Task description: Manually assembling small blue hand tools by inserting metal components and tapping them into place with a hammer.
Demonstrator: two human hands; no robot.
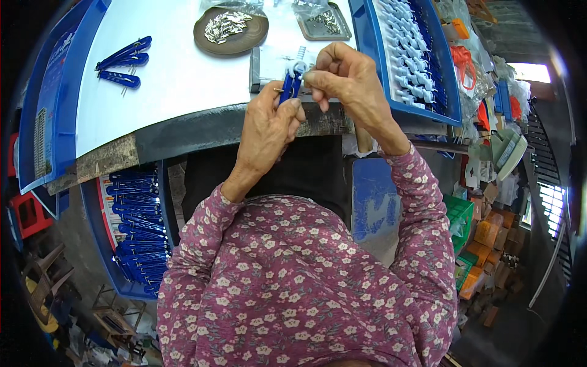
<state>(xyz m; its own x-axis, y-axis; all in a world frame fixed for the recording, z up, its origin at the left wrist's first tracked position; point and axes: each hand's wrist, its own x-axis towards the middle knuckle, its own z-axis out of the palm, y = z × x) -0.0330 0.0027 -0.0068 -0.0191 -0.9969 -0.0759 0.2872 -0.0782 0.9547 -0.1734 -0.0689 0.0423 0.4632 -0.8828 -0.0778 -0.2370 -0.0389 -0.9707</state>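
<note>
The left hand (267, 125) grips a blue clip (290, 85) at the table (177, 79) edge. The right hand (348, 82) pinches its white top, fingers closed.

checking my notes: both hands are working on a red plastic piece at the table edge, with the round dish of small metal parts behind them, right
Not quite: the plastic piece held between the left hand and right hand is blue, not red, as the head view shows. The round dish of small metal parts does sit behind them.
</note>
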